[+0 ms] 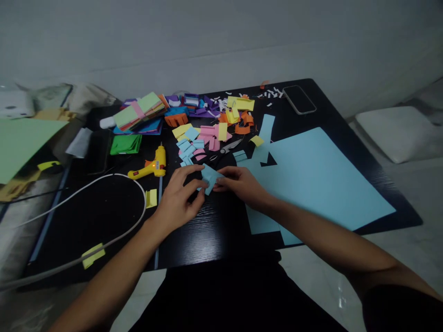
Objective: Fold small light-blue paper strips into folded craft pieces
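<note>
So you've got the small blue piece of paper [211, 176] right in front of you, near the close edge of the black table [207, 235], caught between your two hands. Your right hand [238, 182] has thumb and forefinger pinched together on its right side, no real gap there. Your left hand [183, 193] is loosely curled, half open, fingertips on the left side of the paper; can't tell if the thumb has it clamped from below. My guess is you're holding both sides so it can't swivel, with the middle left visible to your eyes.

As for which way it points: it sits skewed to the table edge, one corner aimed away from you, another toward your right hand. The visible part looks a bit longer running away from you than across, but your fingers cover too much to swear to the long axis. Can't tell if it's flat on the tabletop or slightly lifted either.

The scissors [231, 146] lie just past your fingers, blades off to the right, probably dropped there for easy reach. The yellow glue gun [149, 168] is to your left, nozzle facing away, maybe so the tip is clear of your wrist. The big blue sheet [318, 175] is under your right forearm.
</note>
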Demonstrator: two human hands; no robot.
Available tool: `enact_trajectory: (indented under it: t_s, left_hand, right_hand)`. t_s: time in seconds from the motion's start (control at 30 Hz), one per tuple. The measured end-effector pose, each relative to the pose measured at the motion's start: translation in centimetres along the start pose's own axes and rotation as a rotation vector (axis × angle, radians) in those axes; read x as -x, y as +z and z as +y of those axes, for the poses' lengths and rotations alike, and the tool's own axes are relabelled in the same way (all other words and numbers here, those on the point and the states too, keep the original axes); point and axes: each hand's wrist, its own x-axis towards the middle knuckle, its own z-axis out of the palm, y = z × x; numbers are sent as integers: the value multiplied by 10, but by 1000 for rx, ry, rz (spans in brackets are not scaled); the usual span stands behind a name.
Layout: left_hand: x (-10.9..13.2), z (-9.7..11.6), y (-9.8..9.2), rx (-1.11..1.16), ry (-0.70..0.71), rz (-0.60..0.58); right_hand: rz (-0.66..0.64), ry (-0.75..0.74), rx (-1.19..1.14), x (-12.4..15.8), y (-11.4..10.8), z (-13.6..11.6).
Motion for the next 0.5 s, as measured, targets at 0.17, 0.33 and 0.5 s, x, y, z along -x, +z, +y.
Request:
enact_trajectory:
  t_s: [0.17,0.33,0.5]
  left_hand:
    - [1,-2,-1,-32,-8,31]
    - [0,1,-1,30,-97,69]
    - [0,0,5,351,-386,55]
  right_hand:
    - [28,-12,-28,-3,-2,3]
    - [17,-16,-20,-3,-4,2]
    - [27,-19,15,-1,-4,1]
